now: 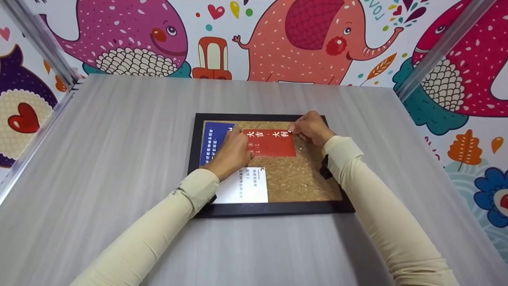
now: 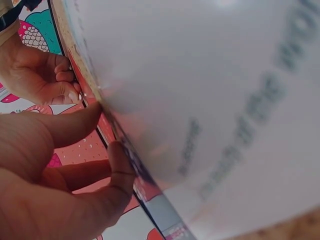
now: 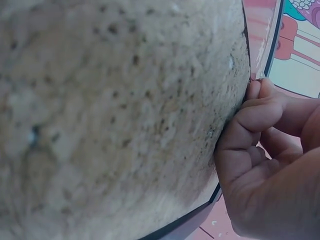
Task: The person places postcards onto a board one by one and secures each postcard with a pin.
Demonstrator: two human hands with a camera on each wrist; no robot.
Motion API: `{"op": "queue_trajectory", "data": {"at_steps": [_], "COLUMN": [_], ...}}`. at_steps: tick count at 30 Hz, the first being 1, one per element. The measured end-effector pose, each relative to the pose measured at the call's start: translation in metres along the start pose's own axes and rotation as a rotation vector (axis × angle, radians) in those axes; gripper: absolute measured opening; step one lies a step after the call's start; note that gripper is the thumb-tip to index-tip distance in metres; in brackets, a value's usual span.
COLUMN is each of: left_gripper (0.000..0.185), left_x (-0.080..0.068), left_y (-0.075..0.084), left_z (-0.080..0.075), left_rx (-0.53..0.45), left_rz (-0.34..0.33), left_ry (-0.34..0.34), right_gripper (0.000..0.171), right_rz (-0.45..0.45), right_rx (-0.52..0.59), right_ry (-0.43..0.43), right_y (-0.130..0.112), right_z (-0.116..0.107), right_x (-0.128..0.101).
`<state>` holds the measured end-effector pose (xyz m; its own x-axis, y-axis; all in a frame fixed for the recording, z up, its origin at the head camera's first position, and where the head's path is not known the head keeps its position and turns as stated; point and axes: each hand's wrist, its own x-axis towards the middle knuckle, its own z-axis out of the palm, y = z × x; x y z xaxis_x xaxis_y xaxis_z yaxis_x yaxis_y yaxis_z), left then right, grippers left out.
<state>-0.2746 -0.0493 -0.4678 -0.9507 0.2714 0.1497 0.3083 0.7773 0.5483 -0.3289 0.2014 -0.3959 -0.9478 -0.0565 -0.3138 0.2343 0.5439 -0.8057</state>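
On the grey table (image 1: 119,167) in front of us lies a cork board (image 1: 301,174) in a black frame, and we place everything else relative to that board. A red card (image 1: 274,145) with white characters sits flat on the cork in the board's upper middle. A blue card (image 1: 213,141) lies in the board's upper left corner, its right part under our left hand. A white card (image 1: 248,186) lies near the board's lower left, just below the red card.

Our left hand (image 1: 234,153) rests on the left end of the red card, fingers bent and pressing down on it; in the left wrist view the fingertips (image 2: 120,165) meet the card's edge. Our right hand (image 1: 311,129) is at the red card's upper right corner, fingers curled and pinching a small pale thing, probably a pin (image 1: 290,131), against the card. It is too small for us to identify with certainty. The right wrist view shows those fingers (image 3: 250,120) bunched tight against the cork surface.

Both our arms wear cream sleeves. Behind the board's far edge, past the table, stands a wall (image 1: 309,35) painted with cartoon animals.
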Motion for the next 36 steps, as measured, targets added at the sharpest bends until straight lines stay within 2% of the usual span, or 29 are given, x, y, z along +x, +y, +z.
{"op": "queue_trajectory", "data": {"at_steps": [5,12,19,24,28,36], "left_gripper": [0.021,0.020,0.016,0.022,0.024,0.016], "left_x": [-0.001,-0.002,-0.004,-0.004,-0.003,0.002], "left_y": [0.003,0.001,0.001,-0.001,-0.003,-0.004], "left_z": [-0.003,-0.003,-0.006,-0.005,-0.004,0.006], "left_rx": [-0.019,-0.010,-0.041,-0.030,-0.012,0.007], "left_rz": [0.013,0.032,0.017,0.031,0.046,0.048], "left_ry": [0.008,0.015,0.014,0.021,0.031,0.040], "right_gripper": [0.043,0.044,0.029,0.015,0.013,0.016], "right_rz": [-0.004,0.029,0.092,0.120,0.097,0.003], "right_rx": [-0.016,-0.032,-0.099,-0.148,-0.185,-0.356], "right_ry": [0.043,0.042,0.066,0.084,0.093,0.052], "right_y": [-0.001,-0.005,-0.009,-0.011,-0.011,-0.010], "right_z": [0.001,0.003,0.008,0.012,0.014,0.010], "right_x": [0.002,0.001,0.004,0.005,0.006,0.008]}}
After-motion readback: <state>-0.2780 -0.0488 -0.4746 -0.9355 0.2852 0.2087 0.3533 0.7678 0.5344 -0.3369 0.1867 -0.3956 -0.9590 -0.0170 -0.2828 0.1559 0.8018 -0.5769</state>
